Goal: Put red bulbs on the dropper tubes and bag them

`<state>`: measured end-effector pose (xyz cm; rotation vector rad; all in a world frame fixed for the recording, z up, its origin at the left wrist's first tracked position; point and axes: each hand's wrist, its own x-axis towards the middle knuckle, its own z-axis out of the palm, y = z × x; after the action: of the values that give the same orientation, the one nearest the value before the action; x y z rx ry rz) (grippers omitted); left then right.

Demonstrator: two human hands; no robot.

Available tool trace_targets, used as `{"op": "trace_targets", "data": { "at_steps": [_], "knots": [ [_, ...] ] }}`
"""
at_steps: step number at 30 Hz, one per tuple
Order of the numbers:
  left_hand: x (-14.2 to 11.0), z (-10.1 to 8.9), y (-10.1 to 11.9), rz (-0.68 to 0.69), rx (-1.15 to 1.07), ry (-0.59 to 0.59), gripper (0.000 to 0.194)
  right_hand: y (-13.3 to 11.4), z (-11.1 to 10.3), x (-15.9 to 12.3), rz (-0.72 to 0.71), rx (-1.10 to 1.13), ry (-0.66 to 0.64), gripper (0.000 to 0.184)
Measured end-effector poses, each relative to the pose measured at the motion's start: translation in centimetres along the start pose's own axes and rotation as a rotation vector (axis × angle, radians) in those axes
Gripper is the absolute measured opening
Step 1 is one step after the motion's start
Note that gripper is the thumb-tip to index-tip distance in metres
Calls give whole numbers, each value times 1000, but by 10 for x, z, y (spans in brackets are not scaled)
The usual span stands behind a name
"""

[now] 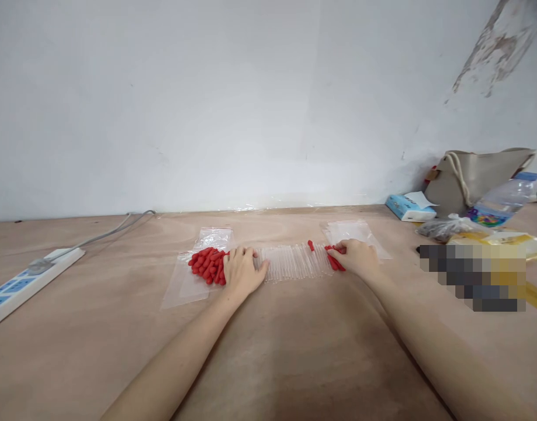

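Observation:
A row of thin clear tubes [297,261] lies side by side across the middle of the wooden table. My left hand [244,268] rests palm down at the row's left end, thumb apart from the fingers. Beside it is a heap of red rubber bulbs [207,264], partly covered by that hand. At the right end, my right hand [356,256] has thumb and fingers closed on a red bulb within a small line of red bulbs [336,261]. One separate red bulb [311,245] sits at the tubes' far ends.
Clear plastic bags [184,289] lie under the red heap, and another plastic bag [360,232] lies behind my right hand. A power strip [31,280] is at left. Tissues [411,207], a grey bag [482,175] and a plastic bottle [505,199] stand at right. A wall backs the table.

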<state>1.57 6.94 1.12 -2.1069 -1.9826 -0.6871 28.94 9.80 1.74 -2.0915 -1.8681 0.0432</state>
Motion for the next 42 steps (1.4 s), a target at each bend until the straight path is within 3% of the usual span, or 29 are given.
{"op": "trace_targets", "data": {
  "at_steps": [3, 9, 15, 20, 26, 31, 34, 37, 42],
  "knots": [
    [15, 5, 6, -79, 19, -59, 35, 0, 3, 0, -4, -7, 10, 29],
    [31, 7, 9, -190, 76, -309, 37, 0, 4, 1, 29, -4, 22, 26],
    [41, 9, 12, -212, 91, -386, 25, -2, 5, 2, 154, 124, -1, 20],
    [38, 1, 19, -187, 93, -383, 27, -1, 5, 6, 266, 287, 8, 21],
    [25, -28, 16, -83, 80, -296, 30, 0, 1, 5, 281, 358, 14, 20],
    [0, -35, -3, 137, -71, -169, 24, 5, 2, 9, 253, 423, 94, 23],
    [-16, -27, -17, 309, -170, -54, 20, 2, 6, 10, 149, 559, 188, 34],
    [-27, -17, -26, 451, -219, 19, 18, -15, 11, -2, -79, 634, 258, 32],
    [-34, -7, -28, 512, -272, 26, 18, -58, 25, -47, -520, 653, 251, 19]
  ]
}}
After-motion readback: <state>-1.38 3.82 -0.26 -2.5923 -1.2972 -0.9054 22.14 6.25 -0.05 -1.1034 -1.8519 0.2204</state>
